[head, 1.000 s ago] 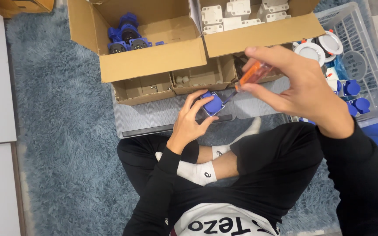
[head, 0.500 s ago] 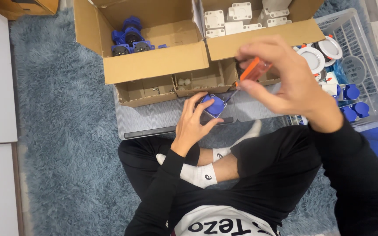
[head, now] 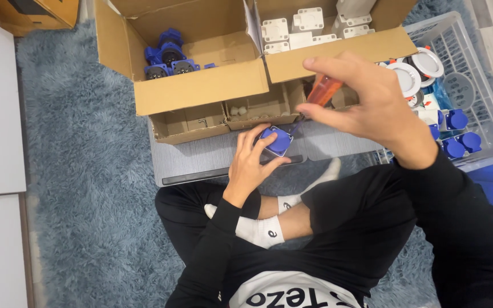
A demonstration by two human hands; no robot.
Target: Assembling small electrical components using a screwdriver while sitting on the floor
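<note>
Seen from above, seated cross-legged on a blue carpet [head: 75, 188]. Left hand [head: 252, 162], grip closed around a small blue socket part [head: 276, 140], held just above a grey board [head: 212, 157] near centre. Right hand [head: 366, 105] at two o'clock, grip clenched on an orange-handled screwdriver [head: 322, 91], tip angled down onto the part. Apparently mid-way through driving a screw; steady downward pressure and turning likely needed. Cardboard boxes [head: 201, 85] at twelve o'clock, white crate [head: 486, 120] at three.
</note>
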